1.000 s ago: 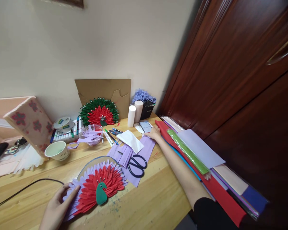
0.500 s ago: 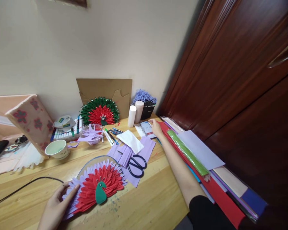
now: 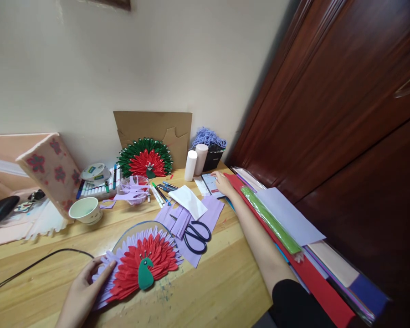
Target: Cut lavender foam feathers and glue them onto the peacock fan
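Observation:
My left hand [image 3: 85,287] is closed on the left edge of a paper peacock [image 3: 131,266], thumb on top and fingers underneath. The peacock has red and lilac petal feathers and a green body, and a clear rounded edge shows behind it. At the back right, my right hand [image 3: 222,184] reaches over a phone [image 3: 210,183] with a lit screen, its fingers at the phone's right side. Those fingers look loosely bent, holding nothing that I can see. Between the hands lie black-handled scissors [image 3: 197,237] on lilac paper [image 3: 213,209], beside a folded white tissue [image 3: 188,201].
Behind stands a finished green and red peacock [image 3: 145,157] against cardboard [image 3: 153,120]. A paper bowl [image 3: 86,210], markers [image 3: 159,196], a plastic cup with lilac scraps [image 3: 133,189] and two white cylinders [image 3: 190,166] stand around. Coloured sheets [image 3: 290,216] line the right edge by the cabinet.
The view has shifted slightly, so everything sits a little further right. My right hand has come lower over the phone's right side. My left hand keeps hold of the peacock.

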`<act>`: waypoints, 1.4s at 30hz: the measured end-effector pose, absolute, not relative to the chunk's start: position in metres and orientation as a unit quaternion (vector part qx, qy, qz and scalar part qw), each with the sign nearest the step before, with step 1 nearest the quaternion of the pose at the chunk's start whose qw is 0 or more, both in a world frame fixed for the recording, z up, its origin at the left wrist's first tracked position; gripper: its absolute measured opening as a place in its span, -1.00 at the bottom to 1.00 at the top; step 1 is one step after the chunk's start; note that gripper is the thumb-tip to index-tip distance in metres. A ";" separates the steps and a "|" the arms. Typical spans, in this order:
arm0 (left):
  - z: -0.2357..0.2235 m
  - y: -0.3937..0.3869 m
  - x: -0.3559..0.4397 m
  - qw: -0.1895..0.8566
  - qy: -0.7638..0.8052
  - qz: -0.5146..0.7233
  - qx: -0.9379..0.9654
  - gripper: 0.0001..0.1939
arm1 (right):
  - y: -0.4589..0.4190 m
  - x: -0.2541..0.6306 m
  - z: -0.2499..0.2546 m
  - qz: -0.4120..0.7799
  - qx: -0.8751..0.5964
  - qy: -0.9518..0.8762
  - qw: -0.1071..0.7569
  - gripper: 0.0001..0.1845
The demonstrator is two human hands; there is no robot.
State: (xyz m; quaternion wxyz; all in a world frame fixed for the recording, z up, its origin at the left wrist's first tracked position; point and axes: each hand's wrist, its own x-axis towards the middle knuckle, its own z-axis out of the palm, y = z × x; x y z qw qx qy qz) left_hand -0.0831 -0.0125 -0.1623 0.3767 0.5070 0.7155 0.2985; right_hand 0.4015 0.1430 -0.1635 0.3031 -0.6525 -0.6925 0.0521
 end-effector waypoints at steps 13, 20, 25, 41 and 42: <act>-0.159 -0.013 -0.081 0.366 0.715 0.318 0.504 -0.39 | 0.159 0.387 -0.161 0.057 -0.650 -0.711 0.264 -0.75; -0.152 -0.013 -0.077 0.365 0.720 0.320 0.495 -0.38 | 0.130 0.394 -0.171 0.035 -0.669 -0.655 0.348 -0.62; -0.151 -0.012 -0.077 0.370 0.728 0.305 0.491 -0.33 | 0.122 0.392 -0.172 0.009 -0.672 -0.643 0.368 -0.58; -0.158 -0.012 -0.083 0.361 0.726 0.282 0.514 -0.34 | 0.116 0.398 -0.170 -0.004 -0.679 -0.661 0.319 -0.67; -0.157 -0.012 -0.081 0.360 0.727 0.285 0.511 -0.34 | 0.115 0.397 -0.167 -0.009 -0.679 -0.659 0.323 -0.66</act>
